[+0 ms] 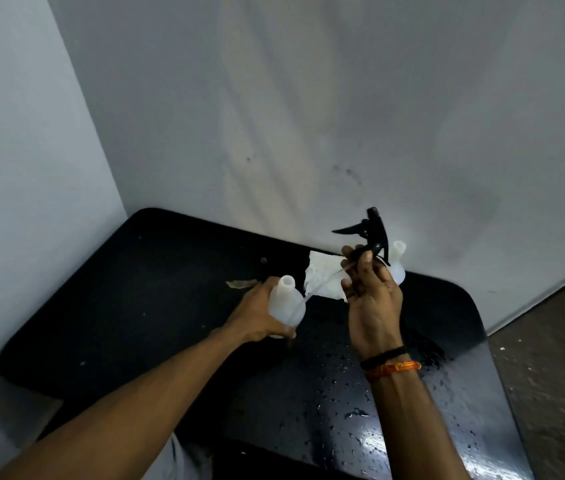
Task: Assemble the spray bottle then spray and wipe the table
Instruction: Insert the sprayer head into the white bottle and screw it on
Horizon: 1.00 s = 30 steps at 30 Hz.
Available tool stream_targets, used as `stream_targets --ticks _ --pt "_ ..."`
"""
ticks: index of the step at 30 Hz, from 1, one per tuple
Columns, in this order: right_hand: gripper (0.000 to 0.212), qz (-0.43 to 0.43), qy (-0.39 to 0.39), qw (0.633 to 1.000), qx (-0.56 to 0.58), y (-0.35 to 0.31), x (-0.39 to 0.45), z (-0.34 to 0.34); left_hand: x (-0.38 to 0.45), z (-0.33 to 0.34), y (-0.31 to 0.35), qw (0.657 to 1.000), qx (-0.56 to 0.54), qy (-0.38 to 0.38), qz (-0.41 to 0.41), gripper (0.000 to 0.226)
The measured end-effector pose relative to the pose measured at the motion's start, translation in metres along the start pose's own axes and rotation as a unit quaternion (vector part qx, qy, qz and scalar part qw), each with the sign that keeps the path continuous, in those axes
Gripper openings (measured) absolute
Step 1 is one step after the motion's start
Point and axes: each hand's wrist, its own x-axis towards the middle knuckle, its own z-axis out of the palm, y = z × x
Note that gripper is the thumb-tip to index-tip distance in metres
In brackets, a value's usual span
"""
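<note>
My left hand point(260, 315) grips a white translucent bottle point(286, 303) upright on the black table point(135, 306), its neck uncapped. My right hand point(371, 292) holds a black trigger sprayer head point(371, 233) raised above the table. Its thin clear dip tube point(322, 282) slants down left toward the bottle and stays outside the neck. A crumpled white cloth point(322, 275) lies on the table behind the tube.
A second white bottle point(398, 261), partly hidden by my right hand, stands near the wall at the table's back edge. Water droplets cover the table's near right part point(360, 403). A small brown scrap point(239, 283) lies left of the cloth. Grey walls close the back and left.
</note>
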Motion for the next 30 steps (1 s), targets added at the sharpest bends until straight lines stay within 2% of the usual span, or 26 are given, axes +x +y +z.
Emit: stream_targets --ticks 8,14,21,25,30 --pt "0.017 -0.013 0.049 0.991 0.125 -0.012 0.003 -0.001 -0.008 0.003 0.001 1.000 -0.002 -0.001 0.005 0.085" --pt "0.023 -0.015 0.058 0.980 0.189 -0.021 0.006 -0.008 -0.012 0.002 0.006 1.000 0.010 -0.008 0.007 0.084" --pt "0.028 -0.037 0.058 0.992 0.105 -0.010 0.005 -0.001 -0.016 0.002 0.010 1.000 0.016 -0.011 0.014 0.086" --pt "0.048 -0.079 0.042 0.996 0.025 -0.004 0.001 0.005 -0.016 0.004 0.013 0.999 0.027 -0.014 0.016 0.089" --pt "0.030 -0.120 -0.036 0.992 -0.021 0.002 -0.003 0.009 -0.017 0.005 0.021 0.997 0.058 -0.037 0.018 0.093"
